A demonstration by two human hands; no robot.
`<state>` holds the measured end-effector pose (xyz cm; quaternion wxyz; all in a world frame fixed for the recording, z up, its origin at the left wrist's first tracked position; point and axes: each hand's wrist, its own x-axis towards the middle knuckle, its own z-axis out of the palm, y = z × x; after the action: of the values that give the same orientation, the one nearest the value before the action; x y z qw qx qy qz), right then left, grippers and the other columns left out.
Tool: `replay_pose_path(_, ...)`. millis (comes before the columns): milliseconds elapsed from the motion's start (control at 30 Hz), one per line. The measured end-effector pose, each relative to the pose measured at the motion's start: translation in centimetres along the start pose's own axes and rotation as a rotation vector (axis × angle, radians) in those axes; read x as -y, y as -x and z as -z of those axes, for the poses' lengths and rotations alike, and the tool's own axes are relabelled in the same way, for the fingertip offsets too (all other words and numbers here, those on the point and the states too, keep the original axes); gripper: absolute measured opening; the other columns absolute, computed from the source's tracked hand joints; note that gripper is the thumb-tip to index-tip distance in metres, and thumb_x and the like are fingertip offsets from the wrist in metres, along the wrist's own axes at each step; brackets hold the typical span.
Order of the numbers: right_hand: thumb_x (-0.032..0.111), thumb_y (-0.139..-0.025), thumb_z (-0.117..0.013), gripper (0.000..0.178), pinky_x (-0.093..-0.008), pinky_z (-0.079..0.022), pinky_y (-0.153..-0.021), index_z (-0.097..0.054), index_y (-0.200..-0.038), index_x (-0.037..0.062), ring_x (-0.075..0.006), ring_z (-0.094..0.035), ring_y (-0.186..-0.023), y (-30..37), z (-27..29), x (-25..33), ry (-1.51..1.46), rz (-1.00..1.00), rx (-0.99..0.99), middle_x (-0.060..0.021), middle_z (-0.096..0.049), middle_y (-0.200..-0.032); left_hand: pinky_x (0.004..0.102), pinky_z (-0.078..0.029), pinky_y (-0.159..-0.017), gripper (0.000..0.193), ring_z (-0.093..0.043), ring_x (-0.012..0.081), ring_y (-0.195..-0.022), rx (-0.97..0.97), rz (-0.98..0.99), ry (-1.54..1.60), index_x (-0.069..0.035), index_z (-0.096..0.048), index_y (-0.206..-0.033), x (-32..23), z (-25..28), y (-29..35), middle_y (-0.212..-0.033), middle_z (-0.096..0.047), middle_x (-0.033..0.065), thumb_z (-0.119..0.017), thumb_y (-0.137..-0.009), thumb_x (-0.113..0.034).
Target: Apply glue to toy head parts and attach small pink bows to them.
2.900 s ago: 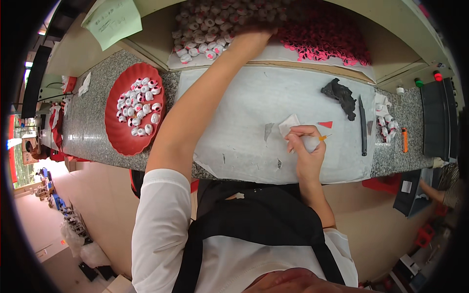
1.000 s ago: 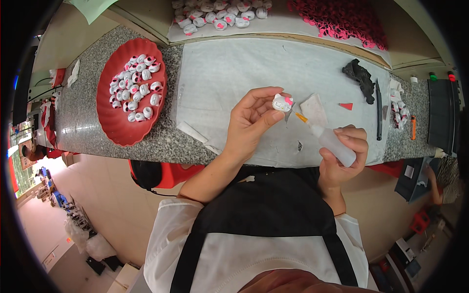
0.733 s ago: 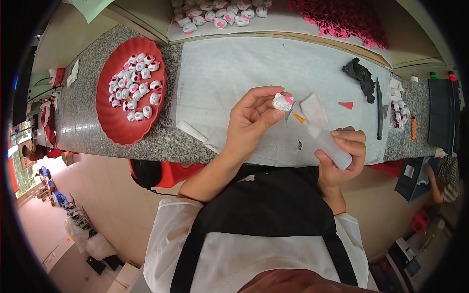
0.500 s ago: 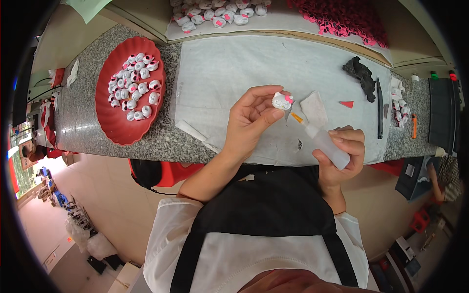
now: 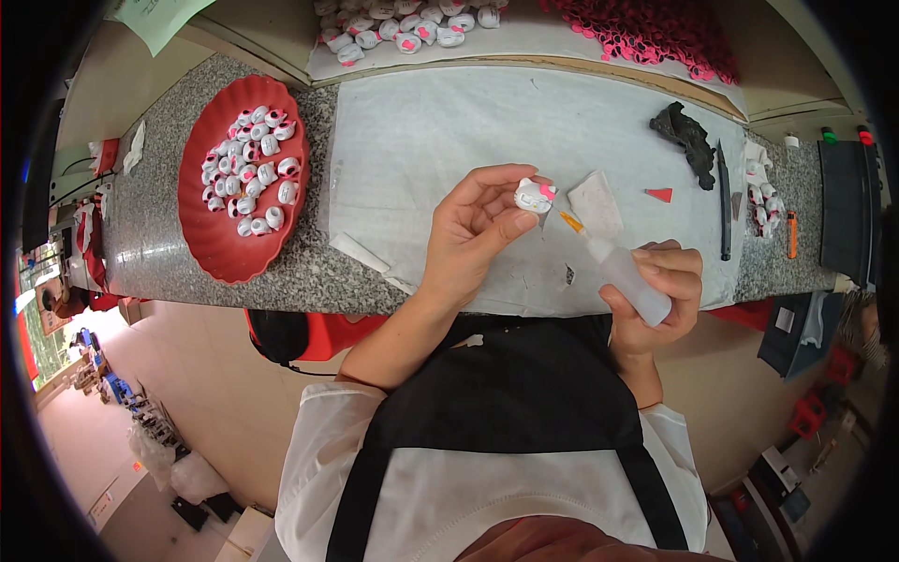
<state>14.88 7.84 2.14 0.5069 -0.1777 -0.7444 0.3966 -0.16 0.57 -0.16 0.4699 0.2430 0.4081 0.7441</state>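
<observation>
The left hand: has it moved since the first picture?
Yes: the left hand came out of the shelf, down the picture, to above the white sheet.

Granite counter point(image 5: 140, 234), speckled grey, partly covered by a white sheet point(image 5: 412, 122). On the sheet's right side: crumpled black material point(image 5: 683, 140), a slim black pen-like tool point(image 5: 724, 201) just beside it, and a small red triangular scrap point(image 5: 659, 195). Farther right, an orange stick point(image 5: 792, 234) lies on bare stone. Upper left, pale green paper point(image 5: 154, 21); lower left, a black bag-like item point(image 5: 280, 334) against a red seat point(image 5: 328, 334). Lower right, a dark bin point(image 5: 779, 345).
</observation>
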Motion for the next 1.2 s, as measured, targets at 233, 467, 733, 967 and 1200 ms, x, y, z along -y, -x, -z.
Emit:
replay_pose_path(233,0.021,-0.058,-0.072,0.037,-0.0268,-0.038,-0.057,-0.046,-0.081,0.0071,-0.0163,-0.046,-0.064,0.20,-0.07,0.00,0.028,-0.006,-0.005,-0.0063,-0.046,-0.077,0.0286,-0.042,-0.078,0.033,-0.050,0.0165,-0.091,0.020,0.032,0.006,0.002,-0.043,-0.103,-0.05,-0.14,0.05,-0.098,-0.051,0.0133,-0.054,-0.072,0.001)
replay_pose_path(467,0.020,-0.058,-0.072,0.037,-0.0255,-0.038,-0.055,-0.046,-0.081,0.0074,-0.0149,-0.045,-0.061,0.28,-0.03,-0.03,0.012,-0.005,0.024,-0.0068,-0.046,-0.077,0.0272,-0.040,-0.080,0.033,-0.050,0.0167,-0.092,0.024,0.022,0.001,0.001,-0.043,-0.104,-0.07,-0.17,0.05,-0.098,-0.051,0.0133,-0.053,-0.072,0.002)
replay_pose_path(733,0.018,-0.059,-0.072,0.036,-0.0255,-0.039,-0.055,-0.046,-0.081,0.0072,-0.0150,-0.045,-0.061,0.23,-0.27,0.32,0.037,0.005,0.020,-0.0070,-0.047,-0.078,0.0275,-0.041,-0.078,0.033,-0.050,0.0170,-0.091,0.040,-0.116,-0.194,0.003,-0.044,-0.102,0.35,-0.19,0.31,-0.097,-0.051,0.0127,-0.053,-0.071,0.007)
replay_pose_path(967,0.018,-0.058,-0.072,0.035,-0.0254,-0.039,-0.055,-0.047,-0.080,0.0070,-0.0151,-0.046,-0.061,0.24,-0.20,0.54,0.029,-0.014,0.053,-0.0067,-0.047,-0.078,0.0270,-0.041,-0.077,0.028,-0.050,0.0171,-0.089,0.036,-0.259,-0.465,0.004,-0.048,-0.098,0.23,-0.34,0.25,-0.097,-0.050,0.0124,-0.053,-0.070,0.006)
replay_pose_path(1200,0.015,-0.057,-0.073,0.035,-0.0265,-0.039,-0.057,-0.048,-0.079,0.0067,-0.0149,-0.046,-0.063,-0.11,0.09,0.61,0.043,-0.033,0.047,-0.0063,-0.046,-0.077,0.0268,-0.041,-0.077,0.027,-0.049,0.0175,-0.091,0.009,-0.291,-0.507,0.004,-0.048,-0.097,0.35,-0.26,0.12,-0.099,-0.049,0.0129,-0.053,-0.070,0.007)
